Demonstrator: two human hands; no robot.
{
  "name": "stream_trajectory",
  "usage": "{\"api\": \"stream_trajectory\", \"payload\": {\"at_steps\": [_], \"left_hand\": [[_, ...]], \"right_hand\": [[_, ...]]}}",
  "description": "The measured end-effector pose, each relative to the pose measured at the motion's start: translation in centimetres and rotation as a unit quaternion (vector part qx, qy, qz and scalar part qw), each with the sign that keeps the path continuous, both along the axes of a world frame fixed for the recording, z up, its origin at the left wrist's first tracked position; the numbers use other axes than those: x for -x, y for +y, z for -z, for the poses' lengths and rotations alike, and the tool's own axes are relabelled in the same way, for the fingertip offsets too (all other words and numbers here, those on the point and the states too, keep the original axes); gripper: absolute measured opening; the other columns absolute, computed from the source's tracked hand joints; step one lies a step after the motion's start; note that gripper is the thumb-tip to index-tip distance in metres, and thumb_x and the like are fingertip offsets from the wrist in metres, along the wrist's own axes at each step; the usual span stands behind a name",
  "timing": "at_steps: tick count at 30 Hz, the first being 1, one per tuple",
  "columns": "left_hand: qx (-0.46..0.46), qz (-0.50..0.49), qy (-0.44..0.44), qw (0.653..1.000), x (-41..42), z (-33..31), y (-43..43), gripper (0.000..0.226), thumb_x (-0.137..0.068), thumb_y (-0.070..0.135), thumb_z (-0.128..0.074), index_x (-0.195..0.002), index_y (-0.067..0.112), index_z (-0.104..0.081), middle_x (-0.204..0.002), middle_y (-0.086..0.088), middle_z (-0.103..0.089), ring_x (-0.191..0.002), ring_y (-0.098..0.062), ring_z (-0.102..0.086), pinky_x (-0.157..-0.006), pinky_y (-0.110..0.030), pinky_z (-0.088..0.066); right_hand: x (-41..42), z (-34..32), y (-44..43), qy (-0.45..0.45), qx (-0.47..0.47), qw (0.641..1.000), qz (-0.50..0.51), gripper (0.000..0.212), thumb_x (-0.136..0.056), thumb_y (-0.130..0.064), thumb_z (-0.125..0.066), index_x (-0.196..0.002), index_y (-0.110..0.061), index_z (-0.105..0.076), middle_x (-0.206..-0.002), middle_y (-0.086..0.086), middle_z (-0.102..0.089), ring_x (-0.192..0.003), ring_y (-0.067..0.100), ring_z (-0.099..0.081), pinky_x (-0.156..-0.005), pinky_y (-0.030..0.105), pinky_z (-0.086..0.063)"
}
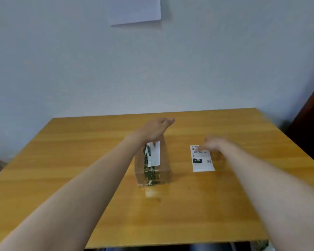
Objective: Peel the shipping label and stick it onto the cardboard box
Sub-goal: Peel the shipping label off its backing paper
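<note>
Orange-brown wooden table [80, 178], both bare forearms reach out over it from the near edge.

Small brown cardboard box [152, 167] sits mid-table. Its long axis runs near-to-far, short end facing the person. The top face carries a torn white sticker and a strip of dark green patterned tape along its length.

White rectangular paper shipping label [202, 160] lies flat on the table, right of the box, apart from it and not yet peeled. It's printed side up with the long axis also near-to-far, near end skewed slightly right. Text reads upright from here, so its top edge points away; the black "070" block is toward the near end.

Left hand [156, 129] is over the box's far end, fingers straight and together, gripping nothing. Can't tell if the palm touches. My read: placed to steady the box.

Right hand [211, 144] is at the label's far end, fingers bent down onto the far-left corner. It's motion-blurred, so can't tell whether it's pinching or just touching. Likely going for a corner to start the peel.

On the far wall there's a white sheet of paper [136, 9].
</note>
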State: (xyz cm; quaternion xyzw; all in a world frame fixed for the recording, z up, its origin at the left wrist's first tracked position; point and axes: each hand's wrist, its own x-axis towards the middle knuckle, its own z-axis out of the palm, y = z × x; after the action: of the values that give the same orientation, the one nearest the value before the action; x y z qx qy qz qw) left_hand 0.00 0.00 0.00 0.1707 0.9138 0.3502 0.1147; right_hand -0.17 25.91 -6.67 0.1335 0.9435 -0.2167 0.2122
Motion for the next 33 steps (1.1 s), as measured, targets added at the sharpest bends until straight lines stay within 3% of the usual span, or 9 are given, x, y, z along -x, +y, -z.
{"api": "stream_trajectory", "payload": {"at_steps": [4,7,9,15,20,23,28,30,33], "left_hand": [[0.062,0.008,-0.027,0.998,0.8,0.9,0.3,0.073,-0.106,0.067,-0.028,-0.156,0.018,-0.049,-0.164,-0.005,-0.045,-0.148,-0.027,-0.044,-0.114,-0.040,-0.036],[0.089,0.007,-0.030,0.995,1.5,1.3,0.2,0.071,-0.106,0.066,-0.029,-0.153,0.018,-0.052,-0.159,-0.004,-0.050,-0.138,-0.027,-0.052,-0.106,-0.038,-0.040],[0.087,0.007,-0.029,0.996,2.1,1.6,0.0,0.070,-0.106,0.066,-0.030,-0.151,0.018,-0.053,-0.157,-0.004,-0.053,-0.135,-0.026,-0.055,-0.108,-0.040,-0.041],[0.075,0.001,-0.032,0.997,2.6,1.8,-0.4,0.071,-0.105,0.067,-0.030,-0.149,0.018,-0.056,-0.156,-0.003,-0.054,-0.142,-0.025,-0.049,-0.115,-0.044,-0.038],[0.031,-0.011,-0.020,0.999,2.2,1.3,-0.8,0.073,-0.101,0.070,-0.032,-0.142,0.019,-0.062,-0.149,-0.003,-0.061,-0.137,-0.024,-0.055,-0.114,-0.046,-0.042],[0.013,-0.010,-0.002,1.000,1.9,0.5,-0.8,0.061,-0.107,0.061,-0.034,-0.141,0.019,-0.063,-0.147,-0.002,-0.060,-0.133,-0.024,-0.056,-0.108,-0.042,-0.045],[-0.019,-0.024,0.029,0.999,1.1,-0.9,-0.9,0.049,-0.108,0.054,-0.042,-0.132,0.020,-0.069,-0.136,0.001,-0.068,-0.120,-0.020,-0.061,-0.092,-0.036,-0.048],[-0.041,-0.041,0.056,0.997,0.7,-1.6,-1.0,0.040,-0.106,0.046,-0.049,-0.116,0.020,-0.078,-0.121,0.001,-0.076,-0.107,-0.027,-0.068,-0.092,-0.042,-0.055],[-0.093,-0.064,0.082,0.990,0.1,-2.6,-1.0,0.029,-0.103,0.031,-0.056,-0.100,0.018,-0.083,-0.102,0.007,-0.080,-0.095,-0.030,-0.072,-0.084,-0.046,-0.061]], "right_hand": [[0.1,2.0,0.9,-0.034,-0.088,0.995,0.041,0.080,-0.087,-0.062,-0.074,-0.151,-0.019,-0.053,-0.160,0.014,-0.043,-0.146,0.037,-0.043,-0.116,0.042,-0.040],[1.6,3.4,1.0,-0.040,-0.110,0.992,0.050,0.087,-0.078,-0.068,-0.073,-0.152,-0.026,-0.053,-0.162,0.014,-0.033,-0.154,0.040,-0.025,-0.110,0.047,-0.037],[2.2,3.9,1.0,-0.036,-0.114,0.991,0.059,0.076,-0.079,-0.063,-0.073,-0.144,-0.027,-0.058,-0.159,0.013,-0.031,-0.151,0.039,-0.024,-0.104,0.048,-0.038],[2.2,4.2,-0.1,-0.031,-0.102,0.990,0.096,0.049,-0.084,-0.048,-0.076,-0.128,-0.027,-0.067,-0.160,0.014,-0.024,-0.152,0.042,-0.015,-0.113,0.053,-0.037],[2.7,3.8,-0.8,-0.012,-0.081,0.989,0.123,0.042,-0.077,-0.043,-0.071,-0.113,-0.022,-0.063,-0.144,0.010,-0.050,-0.142,0.036,-0.035,-0.090,0.048,-0.031],[2.6,2.1,-1.7,0.047,-0.017,0.988,0.145,0.034,-0.090,-0.035,-0.066,-0.117,-0.016,-0.064,-0.136,0.010,-0.062,-0.139,0.033,-0.046,-0.111,0.046,-0.027],[1.9,-2.4,-3.8,0.157,0.118,0.966,0.167,0.033,-0.095,-0.027,-0.069,-0.121,-0.006,-0.071,-0.118,0.011,-0.070,-0.124,0.034,-0.059,-0.115,0.043,-0.037],[1.7,-4.7,-4.8,0.215,0.163,0.948,0.167,0.029,-0.093,-0.022,-0.068,-0.115,-0.004,-0.076,-0.108,0.011,-0.074,-0.111,0.032,-0.064,-0.107,0.041,-0.047],[1.1,-8.0,-6.7,0.289,0.231,0.915,0.161,0.019,-0.093,-0.022,-0.067,-0.101,-0.009,-0.078,-0.089,0.003,-0.074,-0.088,0.023,-0.064,-0.078,0.035,-0.052]]}}
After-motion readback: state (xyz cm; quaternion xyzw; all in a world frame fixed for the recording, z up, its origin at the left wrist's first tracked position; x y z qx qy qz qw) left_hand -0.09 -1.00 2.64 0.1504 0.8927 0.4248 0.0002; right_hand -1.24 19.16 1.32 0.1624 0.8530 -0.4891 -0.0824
